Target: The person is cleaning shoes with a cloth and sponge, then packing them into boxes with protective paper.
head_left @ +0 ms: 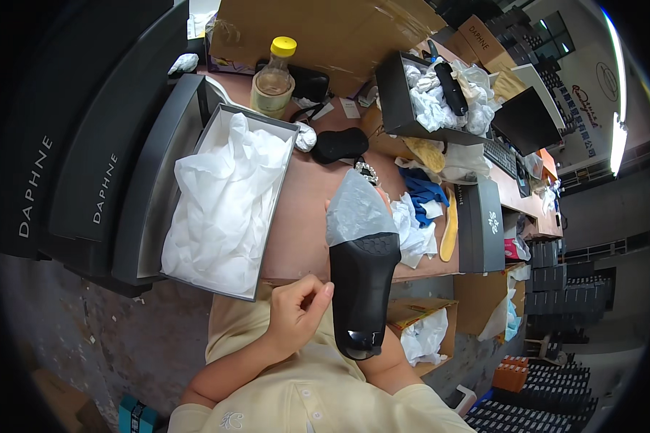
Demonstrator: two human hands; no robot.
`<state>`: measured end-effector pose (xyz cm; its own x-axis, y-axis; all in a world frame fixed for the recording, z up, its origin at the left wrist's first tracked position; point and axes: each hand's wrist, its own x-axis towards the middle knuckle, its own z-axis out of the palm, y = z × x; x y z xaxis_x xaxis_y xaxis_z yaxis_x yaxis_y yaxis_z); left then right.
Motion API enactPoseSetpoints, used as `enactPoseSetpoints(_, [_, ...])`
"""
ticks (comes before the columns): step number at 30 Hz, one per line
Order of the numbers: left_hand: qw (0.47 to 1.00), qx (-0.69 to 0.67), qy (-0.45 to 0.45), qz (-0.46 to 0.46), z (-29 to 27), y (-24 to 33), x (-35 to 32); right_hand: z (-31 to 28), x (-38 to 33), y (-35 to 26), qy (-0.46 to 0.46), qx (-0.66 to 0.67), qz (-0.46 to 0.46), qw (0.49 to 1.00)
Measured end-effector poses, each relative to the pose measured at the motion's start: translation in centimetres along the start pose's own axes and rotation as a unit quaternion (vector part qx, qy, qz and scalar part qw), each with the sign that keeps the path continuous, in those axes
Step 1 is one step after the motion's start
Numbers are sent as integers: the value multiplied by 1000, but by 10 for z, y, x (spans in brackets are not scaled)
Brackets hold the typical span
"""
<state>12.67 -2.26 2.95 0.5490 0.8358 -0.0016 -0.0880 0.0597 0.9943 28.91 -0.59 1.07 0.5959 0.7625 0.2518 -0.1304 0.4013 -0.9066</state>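
Note:
A black shoe (365,289) is held up in front of my chest, its dark sole facing me and its toe pointing away. Translucent plastic film (357,209) covers the toe end. My right hand (385,198) grips the shoe from behind; most of its fingers are hidden, with only bits of skin showing beside the film. Close to the shoe's left side, my left hand (296,310) is closed, the thumb pressed against curled fingers. Whether anything small is pinched there cannot be made out. To the left, an open grey shoebox (267,256) holds crumpled white tissue paper (220,202).
Dark shoeboxes (79,187) stand along the left. On the pinkish table (296,216) are a yellow-capped bottle (274,68), a black case (339,144), and blue cloth (422,186). An open box (397,108) of stuffing stands at the back right, a carton (440,317) below the table edge.

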Motion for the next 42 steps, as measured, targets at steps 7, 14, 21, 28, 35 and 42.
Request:
enactPoseSetpoints(7, [991,-53,49,-112,-9,-70,-42,25,32,-16,-157,-525,-156,822])
enactPoseSetpoints(14, [971,32,-218,-87,-5,-55,-60,50,57,52,-251,-829,-136,480])
enactPoseSetpoints(21, [980,113,-156,41,-7,-38,-16,29,46,-19,-237,-595,-136,756])
enactPoseSetpoints(28, [976,168,-109,88,2,-43,5,-114,1,-76,-95,-771,-87,623])
enactPoseSetpoints(35, [975,49,-204,75,35,-28,8,-160,-15,-83,72,-500,-123,854])
enactPoseSetpoints(42, [956,-258,-133,-45,72,26,46,-80,-29,-137,-240,-167,91,952])
